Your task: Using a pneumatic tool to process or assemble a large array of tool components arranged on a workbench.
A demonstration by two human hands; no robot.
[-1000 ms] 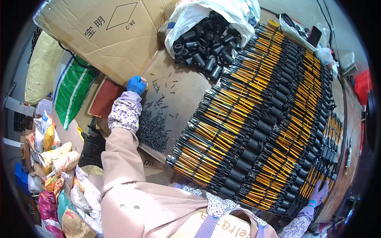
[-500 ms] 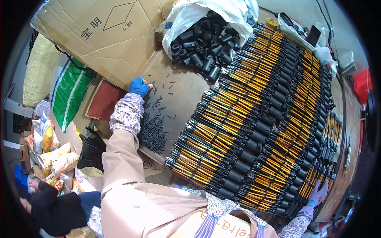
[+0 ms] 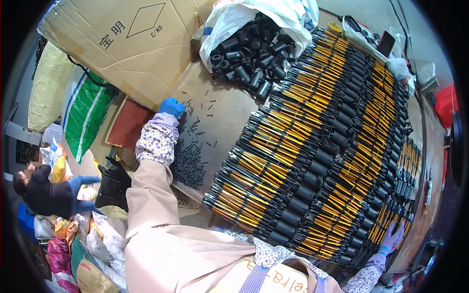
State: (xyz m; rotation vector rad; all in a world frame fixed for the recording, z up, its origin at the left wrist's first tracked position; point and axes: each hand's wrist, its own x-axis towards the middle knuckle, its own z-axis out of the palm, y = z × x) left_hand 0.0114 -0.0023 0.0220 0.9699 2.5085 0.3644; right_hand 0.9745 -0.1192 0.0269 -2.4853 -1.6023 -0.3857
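left hand [image 3: 172, 107]: curled, contents unclear, near black pins [image 3: 188, 165] on table [image 3: 227, 115] | right hand [image 3: 392, 238]: at orange-black rods [image 3: 342, 163], can't tell grip

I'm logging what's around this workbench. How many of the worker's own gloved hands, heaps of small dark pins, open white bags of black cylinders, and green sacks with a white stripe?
Gloved hands: 2 (left hand, right hand)
Pin heap: 1
White bag of black cylinders: 1
Striped green sack: 1
Total: 5
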